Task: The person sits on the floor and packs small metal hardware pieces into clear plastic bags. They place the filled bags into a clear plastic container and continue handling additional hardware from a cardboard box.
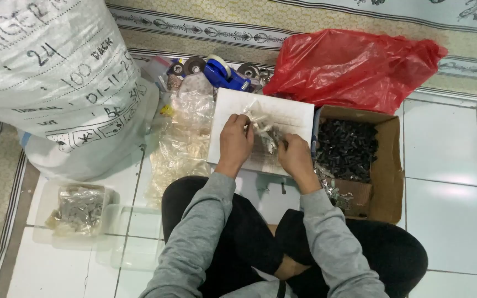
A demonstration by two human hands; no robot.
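left hand [234,140]: sat just left of frame centre, fingers curled narrow and pinching the upper left end of a small clear bag [261,131].
right hand [295,156]: sat just right of centre, closed on the lower right end of the same bag; its fingertips were hidden under the knuckles.
small clear bag: lay between the two hands over the white board [282,113], long axis slanting from upper left down to lower right; which end was the mouth could not be told.
contents of the bag: small grey pieces, too blurred and crumpled over to make out.
white board: rested flat at centre frame, its lower edge covered by both hands.
cardboard box [388,165]: stood right of the board, touching it, full of small dark parts; its near corner held shiny bits hard to identify.
red plastic bag [354,66]: lay at upper right, behind the box.
white sack [51,77]: filled the upper left, cut off by the frame's top and left edges.
clear container [45,221]: sat at lower left, holding filled packets.
heap of clear bags [186,138]: lay left of the board.
blue tape dispenser [224,74]: lay above the board, partly hidden.
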